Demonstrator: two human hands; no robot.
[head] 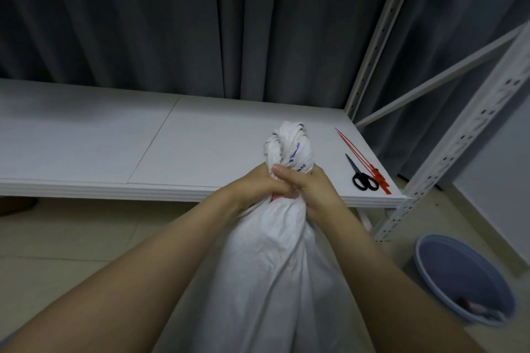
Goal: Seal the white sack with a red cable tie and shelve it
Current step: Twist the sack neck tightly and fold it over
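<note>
The white sack stands upright on the floor in front of the white shelf. Its top is bunched into a twisted neck that sticks up above my hands. My left hand and my right hand both grip the neck, fingers curled round it and touching each other. A small bit of red shows between my fingers at the neck. Red cable ties lie on the right end of the shelf, apart from my hands.
Black scissors lie beside the ties near the shelf's front right corner. White perforated uprights frame the shelf on the right. A blue bin stands on the tiled floor at right. Grey curtains hang behind.
</note>
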